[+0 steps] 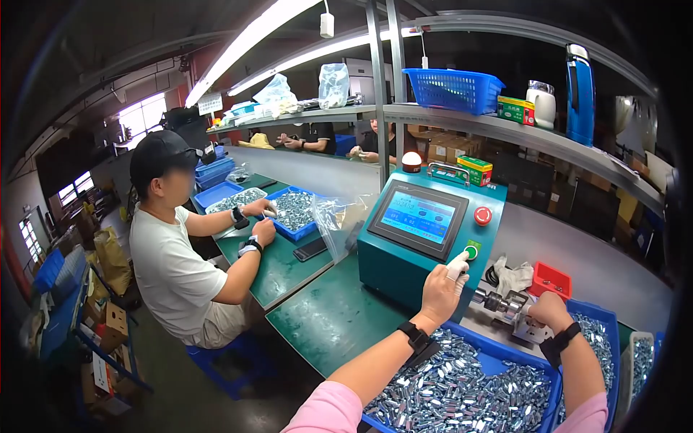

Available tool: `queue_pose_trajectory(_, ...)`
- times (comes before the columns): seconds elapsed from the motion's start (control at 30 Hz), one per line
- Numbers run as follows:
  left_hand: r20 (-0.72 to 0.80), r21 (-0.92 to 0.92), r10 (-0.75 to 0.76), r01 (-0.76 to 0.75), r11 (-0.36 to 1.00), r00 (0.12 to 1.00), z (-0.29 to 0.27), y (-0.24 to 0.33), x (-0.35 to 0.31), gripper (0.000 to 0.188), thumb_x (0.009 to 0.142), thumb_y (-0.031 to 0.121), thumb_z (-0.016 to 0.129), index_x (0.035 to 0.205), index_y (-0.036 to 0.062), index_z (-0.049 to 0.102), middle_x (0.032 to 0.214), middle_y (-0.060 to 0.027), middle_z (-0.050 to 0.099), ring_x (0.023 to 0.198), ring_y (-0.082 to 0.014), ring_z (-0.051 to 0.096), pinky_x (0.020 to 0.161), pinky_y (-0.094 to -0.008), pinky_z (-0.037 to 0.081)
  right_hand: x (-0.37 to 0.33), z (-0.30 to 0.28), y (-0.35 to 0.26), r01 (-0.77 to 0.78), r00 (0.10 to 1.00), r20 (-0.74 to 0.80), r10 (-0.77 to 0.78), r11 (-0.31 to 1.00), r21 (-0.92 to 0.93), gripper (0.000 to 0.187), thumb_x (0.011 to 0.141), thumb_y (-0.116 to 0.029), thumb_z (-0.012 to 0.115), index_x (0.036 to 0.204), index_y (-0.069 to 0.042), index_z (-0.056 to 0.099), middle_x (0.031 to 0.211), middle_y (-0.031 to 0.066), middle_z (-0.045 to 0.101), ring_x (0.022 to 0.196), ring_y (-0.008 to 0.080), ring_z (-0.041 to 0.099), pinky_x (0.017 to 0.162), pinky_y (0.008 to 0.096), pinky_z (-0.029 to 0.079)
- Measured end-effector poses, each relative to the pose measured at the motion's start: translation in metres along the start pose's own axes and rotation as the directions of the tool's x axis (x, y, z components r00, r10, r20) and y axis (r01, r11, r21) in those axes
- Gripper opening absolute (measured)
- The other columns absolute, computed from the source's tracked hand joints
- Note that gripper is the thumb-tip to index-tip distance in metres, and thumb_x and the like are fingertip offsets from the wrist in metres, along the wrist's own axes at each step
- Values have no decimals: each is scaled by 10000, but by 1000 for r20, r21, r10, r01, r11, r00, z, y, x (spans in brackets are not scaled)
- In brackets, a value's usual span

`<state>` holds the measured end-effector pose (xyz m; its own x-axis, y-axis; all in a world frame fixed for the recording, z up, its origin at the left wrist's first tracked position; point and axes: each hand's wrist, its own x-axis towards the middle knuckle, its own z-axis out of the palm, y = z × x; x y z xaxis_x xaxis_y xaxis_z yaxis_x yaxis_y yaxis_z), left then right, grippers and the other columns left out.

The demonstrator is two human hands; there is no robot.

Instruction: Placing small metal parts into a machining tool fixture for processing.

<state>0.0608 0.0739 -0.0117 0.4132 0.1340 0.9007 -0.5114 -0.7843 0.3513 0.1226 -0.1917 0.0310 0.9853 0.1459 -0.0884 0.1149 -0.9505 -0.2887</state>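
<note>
My left hand [442,287] reaches to the front of a teal machine [411,260], one fingertip on its lit green button [471,252]. White covers wrap some of its fingers, and nothing shows in its grasp. Right of the machine, my right hand [551,312] is closed beside a metal chuck and fixture [509,306]; its fingertips and anything in them are hidden. Below my hands, a blue tray [462,333] holds many small shiny metal parts [462,386]. The machine's touchscreen [417,219] is lit.
A red bin [551,280] and pale gloves [513,277] lie behind the fixture. More part-filled trays stand right. A red stop button [483,216] sits on the machine. Left, a co-worker [173,245] handles parts beside a phone [311,250]. A metal shelf [447,120] runs overhead.
</note>
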Motion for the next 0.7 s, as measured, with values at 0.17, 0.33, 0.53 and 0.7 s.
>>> queue_pose_trajectory(0.17, -16, -10, 33, -33, 999, 999, 6, 3, 2, 185, 827, 102, 604, 1002, 80, 549, 1099, -74, 617, 784, -269, 545, 716, -347, 458, -5, 18, 9, -7, 958, -284, -33, 991, -137, 277, 652, -286, 639, 612, -13, 662, 579, 133, 629, 584, 254, 644, 600, 329, 510)
queue_pose_trajectory(0.33, -20, 14, 36, -36, 999, 999, 6, -4, -3, 173, 832, 87, 606, 993, 58, 546, 1066, -89, 623, 770, -260, 536, 707, -339, 457, -12, -16, -19, -51, 997, 46, 55, 994, -92, 322, 633, -334, 653, 685, -17, 682, 703, 160, 658, 693, 291, 651, 657, 351, 511)
queue_pose_trajectory(0.53, 3, 11, 1, -1, 1000, 1000, 13, 4, -7, 159, 838, 57, 599, 984, 31, 542, 1031, -105, 623, 775, -250, 531, 712, -327, 454, 15, 10, 10, 40, 999, -25, -47, 971, -235, 331, 624, -363, 649, 704, -44, 694, 752, 159, 662, 713, 312, 647, 648, 366, 509)
queue_pose_trajectory(0.7, -22, -66, -111, 109, 992, 994, 7, 16, -7, 133, 851, 38, 582, 976, 21, 541, 1045, -106, 616, 797, -229, 536, 744, -316, 458, 18, 12, 8, 82, 996, -6, -86, 967, -240, 337, 626, -377, 646, 701, -52, 695, 729, 152, 659, 689, 315, 647, 632, 378, 508)
